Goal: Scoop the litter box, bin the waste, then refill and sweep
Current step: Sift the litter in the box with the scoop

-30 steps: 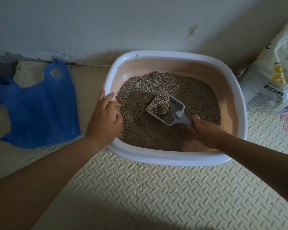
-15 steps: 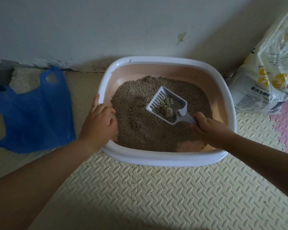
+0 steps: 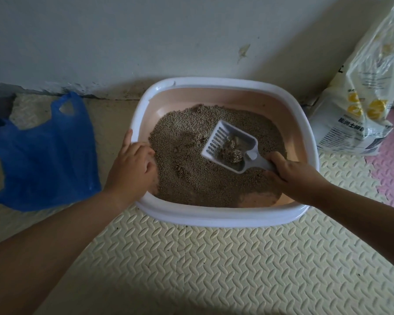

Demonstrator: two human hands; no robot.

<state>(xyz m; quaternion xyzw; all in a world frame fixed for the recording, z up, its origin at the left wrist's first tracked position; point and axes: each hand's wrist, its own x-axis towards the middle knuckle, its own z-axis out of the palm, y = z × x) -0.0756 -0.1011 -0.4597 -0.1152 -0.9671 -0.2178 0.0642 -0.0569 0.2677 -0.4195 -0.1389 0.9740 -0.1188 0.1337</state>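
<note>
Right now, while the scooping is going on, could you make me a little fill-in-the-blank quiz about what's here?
1. The right hand grips the litter scoop, loaded with a clump, by its ____.
2. The left hand holds the rim of the litter box on its ____ side.
3. A ____ plastic bag lies left of the box.
4. The litter sack stands to the box's ____.

Missing words: handle; left; blue; right.

A cream foam mat (image 3: 237, 269) meets a pink mat (image 3: 391, 176) below a scuffed wall (image 3: 123, 42).
</note>
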